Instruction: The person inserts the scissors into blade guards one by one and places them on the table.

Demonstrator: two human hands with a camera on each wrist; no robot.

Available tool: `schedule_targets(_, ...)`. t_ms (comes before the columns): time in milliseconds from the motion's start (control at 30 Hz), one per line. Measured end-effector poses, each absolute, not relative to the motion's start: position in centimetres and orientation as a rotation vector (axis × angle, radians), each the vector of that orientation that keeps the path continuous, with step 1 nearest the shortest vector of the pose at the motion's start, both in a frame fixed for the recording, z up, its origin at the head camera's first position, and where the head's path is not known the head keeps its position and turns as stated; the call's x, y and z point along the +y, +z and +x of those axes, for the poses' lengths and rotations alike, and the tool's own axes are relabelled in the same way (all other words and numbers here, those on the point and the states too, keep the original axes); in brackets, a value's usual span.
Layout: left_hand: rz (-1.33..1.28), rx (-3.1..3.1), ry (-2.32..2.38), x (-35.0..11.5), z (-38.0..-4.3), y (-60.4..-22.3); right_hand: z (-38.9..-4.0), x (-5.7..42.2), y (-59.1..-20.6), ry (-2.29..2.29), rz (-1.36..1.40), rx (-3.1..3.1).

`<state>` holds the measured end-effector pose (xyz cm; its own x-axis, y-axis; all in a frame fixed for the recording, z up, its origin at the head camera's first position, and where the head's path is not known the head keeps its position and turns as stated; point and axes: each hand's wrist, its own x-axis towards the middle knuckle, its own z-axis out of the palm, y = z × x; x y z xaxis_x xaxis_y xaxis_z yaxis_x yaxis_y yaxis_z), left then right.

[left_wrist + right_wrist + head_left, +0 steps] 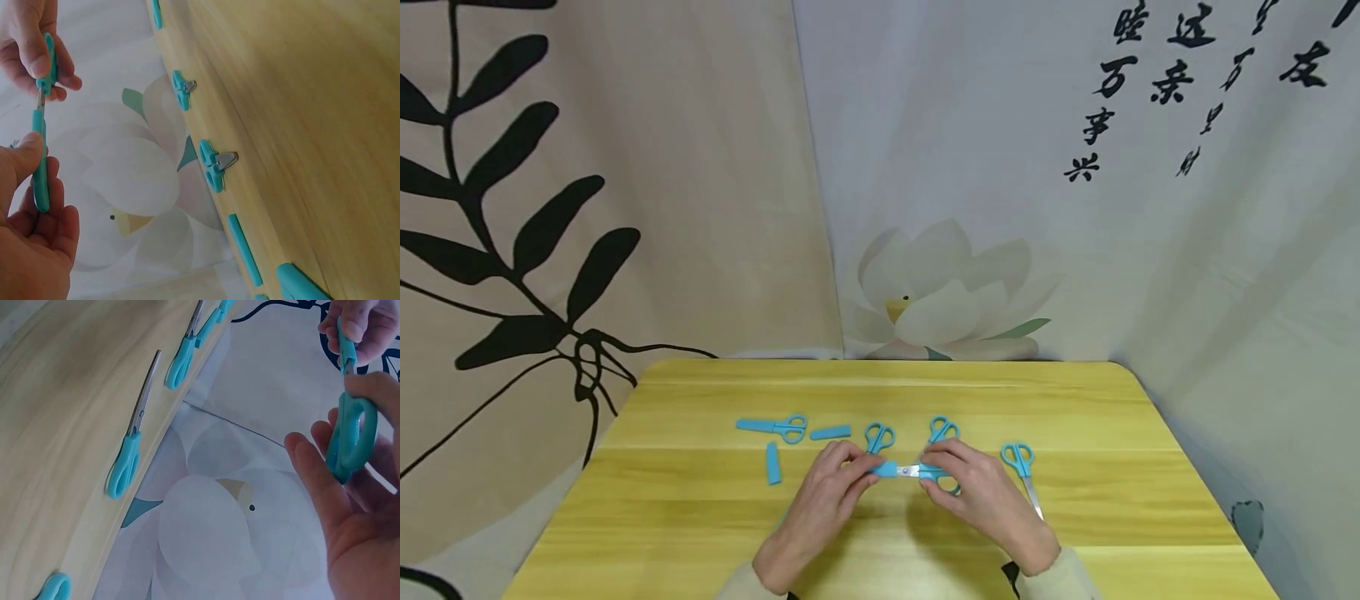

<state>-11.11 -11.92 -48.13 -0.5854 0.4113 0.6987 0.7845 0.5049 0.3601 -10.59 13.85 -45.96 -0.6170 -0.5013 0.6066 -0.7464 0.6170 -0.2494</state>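
lining up lengthwise, the held scissors and blue cover hang above the table — left hand pinching the cover, right hand clamped on the handles, probably to keep both steady — other scissors lie around, seemingly spread for easy reach

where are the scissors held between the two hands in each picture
Head: held scissors sit low, just right of centre.
Left wrist: held scissors sit at upper left.
Right wrist: held scissors sit at upper right.
Shared landmark: the big printed flower behind the table.
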Motion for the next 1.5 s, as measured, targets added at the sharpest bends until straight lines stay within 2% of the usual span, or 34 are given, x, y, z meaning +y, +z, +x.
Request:
schedule_targets(500, -1.001, -2.245, -0.959, -11.6, -11.0, -47.9, -10.6, 13.6, -45.8, 0.673, 1.012, -2.378)
schedule_targets(1033, -1.136, -2.195, -0.930, -11.7, -11.4, -47.3, -10.5, 13.1, -45.3, 0.648, 1.046, -2.345)
schedule_targets(1500, -1.099, -2.176, -0.952, -11.1, -11.7, -47.3, -10.8, 12.3, -45.0, 0.658, 1.014, -2.344)
